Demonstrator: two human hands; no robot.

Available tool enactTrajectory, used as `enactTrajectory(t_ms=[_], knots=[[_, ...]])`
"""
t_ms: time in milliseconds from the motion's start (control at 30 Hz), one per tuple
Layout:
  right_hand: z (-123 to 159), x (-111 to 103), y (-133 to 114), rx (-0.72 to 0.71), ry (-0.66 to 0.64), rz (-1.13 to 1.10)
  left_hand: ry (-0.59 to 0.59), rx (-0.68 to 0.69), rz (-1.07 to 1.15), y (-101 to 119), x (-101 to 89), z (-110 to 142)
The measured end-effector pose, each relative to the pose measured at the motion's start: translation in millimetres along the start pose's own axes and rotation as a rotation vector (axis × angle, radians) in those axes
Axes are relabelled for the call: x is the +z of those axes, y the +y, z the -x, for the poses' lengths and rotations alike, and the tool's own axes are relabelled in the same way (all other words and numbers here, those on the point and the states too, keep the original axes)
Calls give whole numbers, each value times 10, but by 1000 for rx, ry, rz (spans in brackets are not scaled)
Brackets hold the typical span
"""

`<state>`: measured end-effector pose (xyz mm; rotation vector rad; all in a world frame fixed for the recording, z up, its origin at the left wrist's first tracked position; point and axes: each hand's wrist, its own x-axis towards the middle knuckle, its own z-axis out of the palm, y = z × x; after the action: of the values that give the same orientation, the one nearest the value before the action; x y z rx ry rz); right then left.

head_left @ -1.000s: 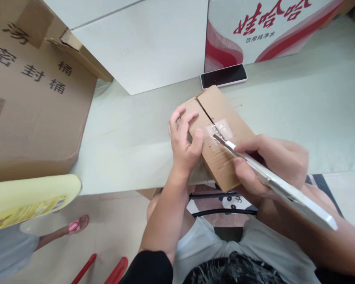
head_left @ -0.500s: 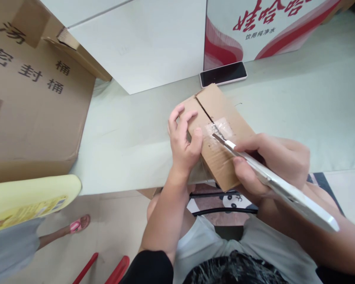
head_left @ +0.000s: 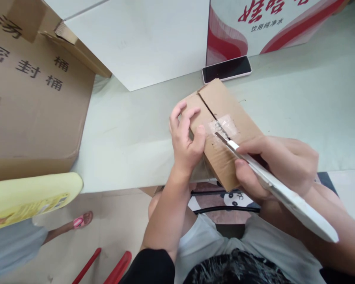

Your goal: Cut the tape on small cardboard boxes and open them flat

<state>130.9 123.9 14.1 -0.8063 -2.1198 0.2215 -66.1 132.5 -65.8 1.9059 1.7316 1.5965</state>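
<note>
A small brown cardboard box lies at an angle on the pale tabletop, its near end reaching over the front edge. Clear tape crosses the dark seam between its flaps and looks torn there. My left hand grips the box's left side, thumb and fingers bent over the top. In my right hand is a white-handled utility knife, closed between thumb and fingers. The knife's short blade points up-left, with its tip at the tape beside the seam.
Behind the box lies a phone, against a white carton with red print. A big white box and a large brown carton stand to the left. Below them is a yellow object, near another person's foot.
The view has shifted slightly. Both hands keep their holds, and the knife's handle end has tilted a little lower while its tip stays near the tape.
</note>
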Motion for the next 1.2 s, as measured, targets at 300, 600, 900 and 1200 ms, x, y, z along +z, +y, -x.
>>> enactTrajectory(t_ms=[300, 600, 900, 1200], knots=[[-8, -56, -35, 70, -52, 7, -3, -15, 2, 20, -2, -3], [33, -59, -57, 176, -42, 3, -18, -23, -10, 16, -16, -10], [29, -58, -72, 177, -44, 4, 2, -23, 8, 20, 1, 1], [27, -47, -7, 91, -38, -6, -13, -37, 15, 18, -5, -7]])
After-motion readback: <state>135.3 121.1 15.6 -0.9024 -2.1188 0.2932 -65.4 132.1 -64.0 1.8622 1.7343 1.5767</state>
